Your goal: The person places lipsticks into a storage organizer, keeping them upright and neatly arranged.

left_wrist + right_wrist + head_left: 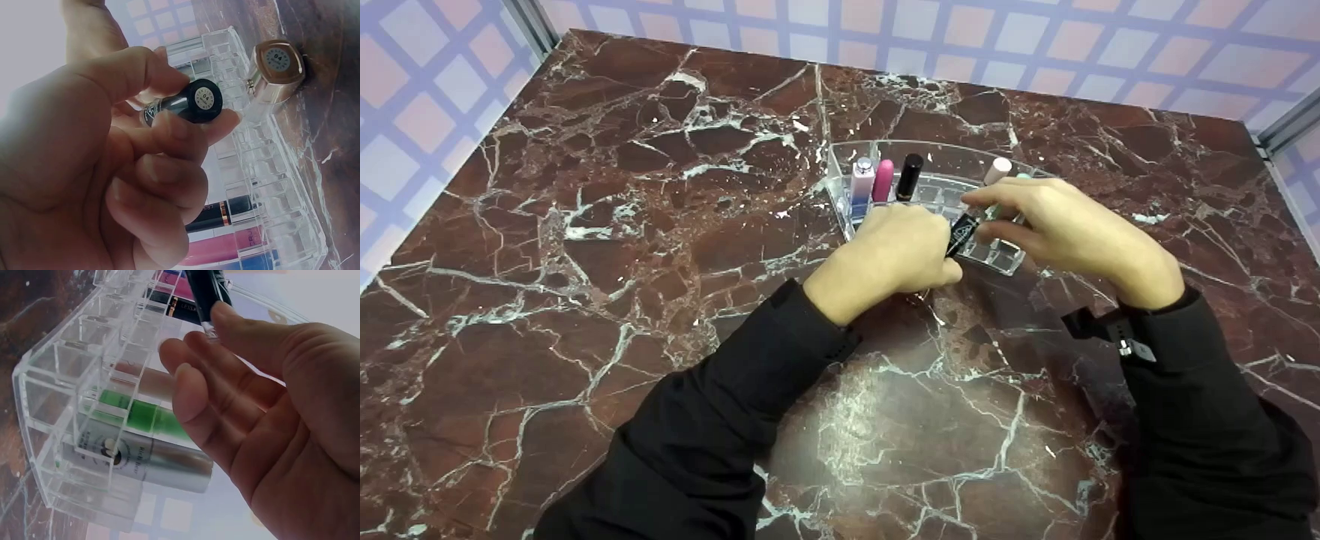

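My left hand (896, 251) grips a black lipstick tube (962, 234) with its fingers curled round one end; a round label marked 04 (204, 98) shows on that end in the left wrist view. At the tube's other end, my right hand (1057, 225) pinches it by the thumb and fingertips, its remaining fingers loosely bent. Both hands are over the front of a clear fan-shaped organizer (945, 146). Standing in its left side are a pink-and-blue tube (861, 187), a bright pink tube (883, 180) and a black tube (911, 176).
Toward the organizer's right stand a pale pink-capped tube (998, 169), a green tube (140, 414) and a silver tube (157, 461). In the left wrist view, a clear tube with a gold base (275, 64) shows at the organizer's edge. Patterned panels (885, 37) border the marbled table (660, 247).
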`<act>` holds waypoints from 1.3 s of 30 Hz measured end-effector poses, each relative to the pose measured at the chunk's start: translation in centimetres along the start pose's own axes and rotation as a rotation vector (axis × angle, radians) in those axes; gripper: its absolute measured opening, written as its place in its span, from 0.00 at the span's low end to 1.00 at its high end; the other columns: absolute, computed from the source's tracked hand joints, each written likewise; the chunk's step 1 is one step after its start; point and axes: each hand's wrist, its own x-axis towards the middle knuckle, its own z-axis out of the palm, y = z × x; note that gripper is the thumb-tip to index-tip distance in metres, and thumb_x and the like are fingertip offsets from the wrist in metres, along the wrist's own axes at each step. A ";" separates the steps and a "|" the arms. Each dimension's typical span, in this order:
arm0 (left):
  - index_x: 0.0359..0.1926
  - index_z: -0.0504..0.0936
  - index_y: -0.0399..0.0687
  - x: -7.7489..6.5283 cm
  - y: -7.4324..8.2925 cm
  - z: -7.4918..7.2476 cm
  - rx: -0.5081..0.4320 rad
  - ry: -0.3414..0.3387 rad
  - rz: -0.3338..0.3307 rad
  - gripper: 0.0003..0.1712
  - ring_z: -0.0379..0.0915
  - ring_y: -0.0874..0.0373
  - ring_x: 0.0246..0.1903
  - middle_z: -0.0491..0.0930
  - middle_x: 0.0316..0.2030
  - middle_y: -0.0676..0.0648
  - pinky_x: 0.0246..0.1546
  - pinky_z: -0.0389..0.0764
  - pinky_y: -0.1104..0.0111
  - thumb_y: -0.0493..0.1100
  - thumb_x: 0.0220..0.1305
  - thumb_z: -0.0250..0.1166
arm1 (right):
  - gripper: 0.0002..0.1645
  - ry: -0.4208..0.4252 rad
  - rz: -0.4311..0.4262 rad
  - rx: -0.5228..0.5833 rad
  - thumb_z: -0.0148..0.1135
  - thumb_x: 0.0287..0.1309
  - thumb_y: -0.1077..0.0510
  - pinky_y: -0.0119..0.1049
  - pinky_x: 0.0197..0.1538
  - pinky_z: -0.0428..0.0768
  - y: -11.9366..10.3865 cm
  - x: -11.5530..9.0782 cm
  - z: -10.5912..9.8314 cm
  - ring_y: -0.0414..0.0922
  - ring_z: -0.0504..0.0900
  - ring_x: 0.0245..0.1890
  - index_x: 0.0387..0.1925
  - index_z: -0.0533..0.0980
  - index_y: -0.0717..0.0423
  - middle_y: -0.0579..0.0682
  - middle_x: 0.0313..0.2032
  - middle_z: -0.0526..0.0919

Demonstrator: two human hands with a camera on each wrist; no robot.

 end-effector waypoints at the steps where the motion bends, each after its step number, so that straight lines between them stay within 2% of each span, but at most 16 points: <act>1: 0.32 0.78 0.52 0.0 0.0 -0.1 -0.001 0.005 -0.002 0.20 0.81 0.51 0.38 0.83 0.41 0.48 0.40 0.83 0.57 0.61 0.72 0.60 | 0.26 0.004 0.016 0.010 0.65 0.69 0.63 0.39 0.45 0.83 0.0 0.0 0.0 0.42 0.86 0.38 0.67 0.75 0.58 0.49 0.49 0.87; 6: 0.30 0.76 0.53 -0.2 -0.2 -0.3 -0.021 0.023 -0.014 0.21 0.80 0.53 0.35 0.82 0.37 0.50 0.35 0.83 0.60 0.62 0.73 0.59 | 0.26 0.046 0.056 0.047 0.65 0.69 0.64 0.39 0.43 0.86 -0.3 0.4 0.2 0.46 0.88 0.40 0.67 0.75 0.60 0.57 0.55 0.85; 12: 0.26 0.73 0.53 -0.3 -0.3 -0.6 -0.039 0.063 -0.008 0.21 0.77 0.54 0.31 0.80 0.33 0.50 0.33 0.82 0.61 0.58 0.74 0.57 | 0.23 0.076 0.161 0.077 0.62 0.73 0.60 0.31 0.35 0.84 -0.8 0.6 0.3 0.46 0.87 0.33 0.66 0.76 0.61 0.57 0.46 0.88; 15: 0.26 0.73 0.53 -0.4 -0.4 -0.7 -0.042 0.101 -0.009 0.21 0.78 0.53 0.31 0.80 0.33 0.49 0.34 0.82 0.60 0.58 0.74 0.57 | 0.23 0.089 0.202 0.090 0.60 0.75 0.55 0.28 0.33 0.81 -1.0 0.6 0.2 0.45 0.84 0.25 0.66 0.76 0.59 0.56 0.42 0.89; 19: 0.26 0.72 0.54 -0.3 -0.4 -0.8 -0.047 0.129 -0.008 0.20 0.78 0.52 0.32 0.81 0.33 0.49 0.35 0.83 0.58 0.57 0.74 0.56 | 0.24 0.107 0.208 0.097 0.58 0.77 0.52 0.26 0.35 0.80 -1.1 0.5 0.0 0.45 0.81 0.18 0.66 0.75 0.58 0.55 0.41 0.89; 21: 0.25 0.72 0.53 -0.3 -0.4 -0.8 -0.050 0.133 -0.007 0.20 0.78 0.51 0.32 0.80 0.33 0.49 0.35 0.83 0.58 0.57 0.74 0.56 | 0.23 0.114 0.203 0.111 0.57 0.77 0.52 0.27 0.31 0.80 -1.1 0.5 0.0 0.45 0.81 0.16 0.66 0.75 0.58 0.55 0.40 0.88; 26: 0.25 0.72 0.53 -0.1 -0.4 -0.7 -0.058 0.153 -0.008 0.20 0.78 0.51 0.32 0.80 0.32 0.49 0.35 0.84 0.56 0.57 0.73 0.57 | 0.22 0.147 0.204 0.119 0.57 0.77 0.53 0.27 0.28 0.79 -1.1 0.5 0.0 0.46 0.82 0.20 0.65 0.76 0.58 0.56 0.38 0.88; 30: 0.25 0.72 0.53 -0.1 -0.4 -0.6 -0.071 0.168 0.002 0.20 0.78 0.52 0.32 0.80 0.32 0.49 0.35 0.84 0.57 0.56 0.73 0.56 | 0.22 0.171 0.224 0.128 0.57 0.77 0.52 0.27 0.30 0.79 -1.2 0.6 0.1 0.48 0.84 0.25 0.64 0.77 0.59 0.56 0.39 0.88; 36: 0.24 0.71 0.54 0.1 -0.4 -0.4 -0.088 0.183 0.009 0.20 0.77 0.53 0.31 0.79 0.30 0.49 0.34 0.83 0.58 0.56 0.73 0.56 | 0.23 0.209 0.243 0.138 0.57 0.77 0.50 0.26 0.31 0.80 -1.4 0.6 0.1 0.38 0.83 0.28 0.63 0.77 0.58 0.54 0.39 0.88; 39: 0.25 0.72 0.54 0.1 -0.3 -0.4 -0.095 0.181 0.021 0.19 0.77 0.53 0.32 0.79 0.30 0.49 0.36 0.83 0.57 0.56 0.73 0.57 | 0.22 0.230 0.230 0.142 0.57 0.77 0.50 0.25 0.32 0.79 -1.4 0.6 0.2 0.38 0.83 0.28 0.62 0.78 0.58 0.52 0.37 0.88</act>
